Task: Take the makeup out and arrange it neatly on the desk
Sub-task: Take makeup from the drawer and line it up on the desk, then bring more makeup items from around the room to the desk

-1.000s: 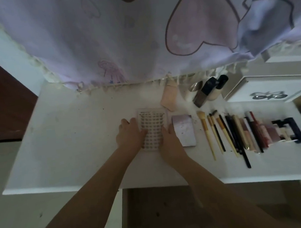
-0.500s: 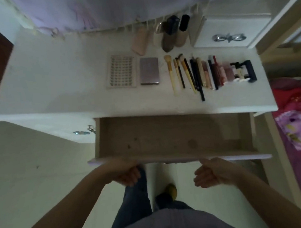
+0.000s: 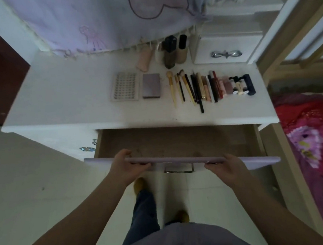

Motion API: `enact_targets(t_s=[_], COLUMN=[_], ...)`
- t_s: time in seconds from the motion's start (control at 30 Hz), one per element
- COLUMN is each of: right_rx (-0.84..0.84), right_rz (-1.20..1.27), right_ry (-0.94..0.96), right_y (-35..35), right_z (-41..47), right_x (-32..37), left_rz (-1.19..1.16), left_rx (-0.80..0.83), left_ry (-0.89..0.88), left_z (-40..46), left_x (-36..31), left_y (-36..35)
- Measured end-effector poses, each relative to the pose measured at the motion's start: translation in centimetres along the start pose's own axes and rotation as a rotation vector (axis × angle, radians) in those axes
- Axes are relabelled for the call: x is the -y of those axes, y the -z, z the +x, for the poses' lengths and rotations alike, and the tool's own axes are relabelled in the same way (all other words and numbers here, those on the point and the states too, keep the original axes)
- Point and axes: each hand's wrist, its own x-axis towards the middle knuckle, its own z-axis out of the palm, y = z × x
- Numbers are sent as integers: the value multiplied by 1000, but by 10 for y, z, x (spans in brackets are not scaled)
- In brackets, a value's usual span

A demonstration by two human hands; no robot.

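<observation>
Both hands grip the front panel of the pulled-out drawer (image 3: pixel 178 140) below the bench (image 3: pixel 65 104). The left hand (image 3: pixel 125 168) curls round the panel's top edge left of the metal handle (image 3: pixel 178 168), thumb on the inner side, fingers on the outer face. The right hand (image 3: pixel 226 164) wraps the same edge just right of the handle, fingers bent over it. The drawer's brown floor shows bare where visible.

The makeup lies on the bench in a row towards the right half. A perforated tray (image 3: pixel 124 87) sits leftmost, a grey palette (image 3: pixel 151 85) just beside it. Next come the brushes (image 3: pixel 180 86), side by side, handles pointing to the front edge, then pencils and tubes (image 3: pixel 212 86) packed close, ending in a dark clip-like piece (image 3: pixel 249 84) nearest the right edge. At the back edge stand a pink sponge (image 3: pixel 144 61) and bottles (image 3: pixel 175 51), beside a small white drawer box (image 3: pixel 227 52) in the back right corner. A lilac cloth (image 3: pixel 106 18) hangs over the back edge
</observation>
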Motion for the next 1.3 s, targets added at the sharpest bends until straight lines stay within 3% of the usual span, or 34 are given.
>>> enact_targets(t_s=[0.27, 0.5, 0.67, 0.77, 0.93, 1.07, 1.13, 1.3], right_rx=[-24, 104, 108, 140, 95, 85, 4, -175], right_rz=[-13, -11, -68, -361, -1328, -1752, -2014, -2070], right_ry=[19, 116, 94, 90, 149, 347, 637, 1388], right_y=[-32, -69, -78, -68, -85, -153, -185, -205], right_z=[8, 21, 44, 46, -1, -55, -72, -83], right_x=[27, 41, 52, 55, 82, 98, 100, 80], left_rz=[37, -20, 14, 191, 1073, 1461, 1576, 1896], left_rx=[17, 90, 81, 73, 42, 102, 125, 69], left_ry=[-57, -23, -21, -6, 38, -358, -580, -1156], left_z=[18, 33, 38, 40, 14, -27, -49, -66], left_x=[-11, -30, -42, -43, -54, -63, -59, -38], left_y=[-25, -68, -86, -83, -104, -170, -204, -233])
